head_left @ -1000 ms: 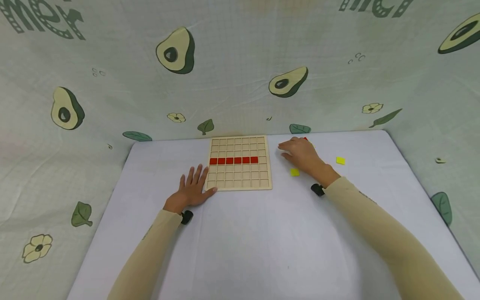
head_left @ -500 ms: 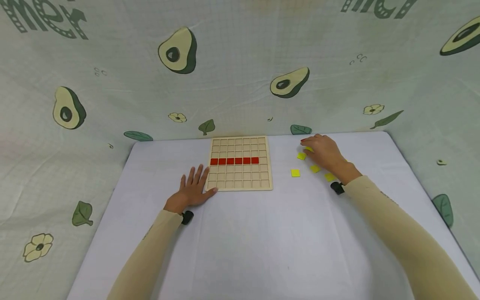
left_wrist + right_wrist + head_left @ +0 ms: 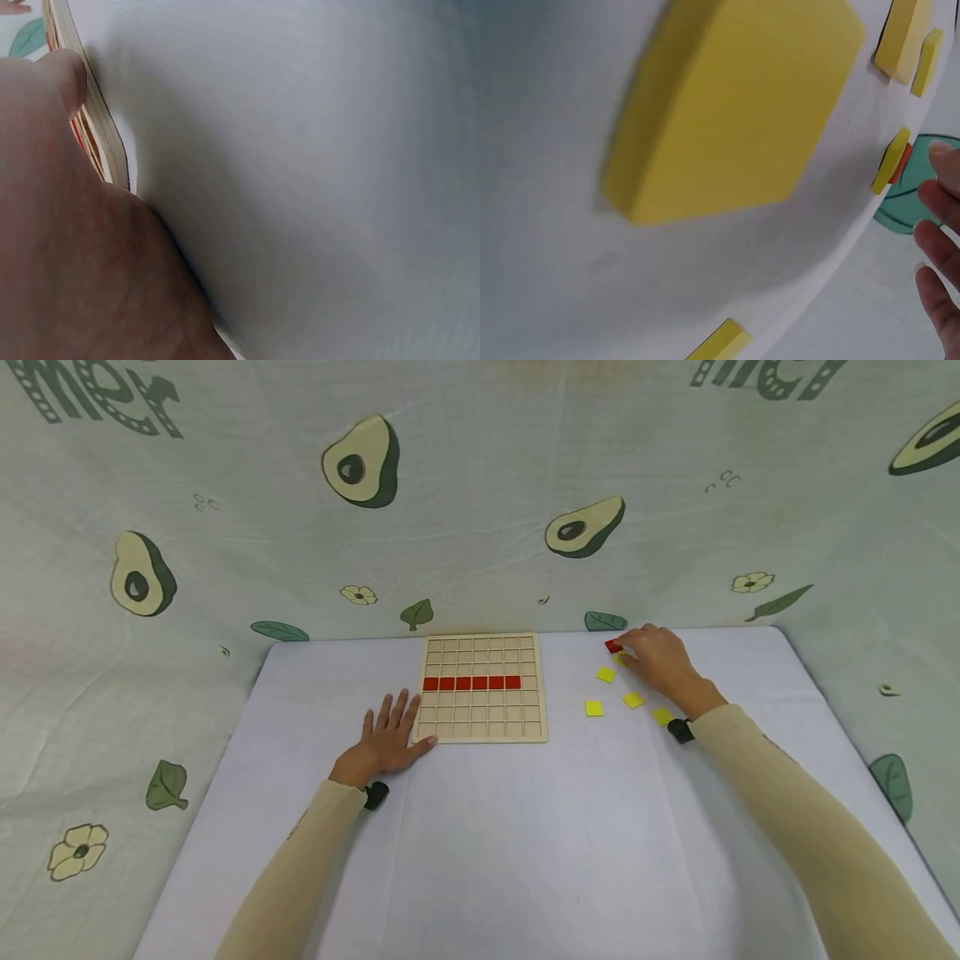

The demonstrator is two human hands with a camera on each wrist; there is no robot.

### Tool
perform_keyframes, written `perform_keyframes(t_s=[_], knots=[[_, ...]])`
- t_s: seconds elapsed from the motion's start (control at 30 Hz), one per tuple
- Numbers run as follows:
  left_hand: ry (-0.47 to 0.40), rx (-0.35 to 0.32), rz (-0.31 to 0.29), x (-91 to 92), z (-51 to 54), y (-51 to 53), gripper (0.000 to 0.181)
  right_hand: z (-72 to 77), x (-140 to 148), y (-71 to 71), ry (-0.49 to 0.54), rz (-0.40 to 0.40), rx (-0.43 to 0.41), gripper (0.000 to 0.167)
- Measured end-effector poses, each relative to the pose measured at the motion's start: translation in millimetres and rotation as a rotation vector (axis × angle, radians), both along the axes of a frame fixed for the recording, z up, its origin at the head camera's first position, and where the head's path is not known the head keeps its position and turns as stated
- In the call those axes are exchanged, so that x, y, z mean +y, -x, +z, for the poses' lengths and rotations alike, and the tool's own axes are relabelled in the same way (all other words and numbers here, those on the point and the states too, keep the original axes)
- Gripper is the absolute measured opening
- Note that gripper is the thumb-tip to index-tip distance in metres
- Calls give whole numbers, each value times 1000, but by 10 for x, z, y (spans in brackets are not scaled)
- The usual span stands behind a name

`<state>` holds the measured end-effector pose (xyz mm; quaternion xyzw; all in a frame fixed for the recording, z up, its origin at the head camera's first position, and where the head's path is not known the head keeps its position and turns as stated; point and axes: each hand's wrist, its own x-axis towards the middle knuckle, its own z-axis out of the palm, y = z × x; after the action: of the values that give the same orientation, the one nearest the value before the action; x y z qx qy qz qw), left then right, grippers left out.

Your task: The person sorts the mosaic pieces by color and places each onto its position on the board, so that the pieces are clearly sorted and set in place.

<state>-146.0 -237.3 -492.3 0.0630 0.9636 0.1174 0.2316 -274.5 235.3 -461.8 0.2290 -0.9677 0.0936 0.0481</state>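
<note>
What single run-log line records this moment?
left hand: touching board; right hand: at loose red tile; board: six red tiles in one row; yellow tiles: loose on table

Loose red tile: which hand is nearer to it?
Right. The right hand is at the loose red tile, just right of it; the left hand is farther off, at the left edge of the board.
</note>
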Motion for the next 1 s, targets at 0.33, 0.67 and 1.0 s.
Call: perform_keyframes(t_s=[0.33, 0.67, 1.0], knots=[[-1, -2, -2, 25, 54, -21, 93, -7, -5, 117, 21, -36, -34, 28], [39, -14, -11, 62, 139, -36, 90, -34, -32, 192, 6, -65, -88, 31], [46, -13, -1, 69, 177, -40, 90, 16, -85, 217, -14, -84, -133, 32]])
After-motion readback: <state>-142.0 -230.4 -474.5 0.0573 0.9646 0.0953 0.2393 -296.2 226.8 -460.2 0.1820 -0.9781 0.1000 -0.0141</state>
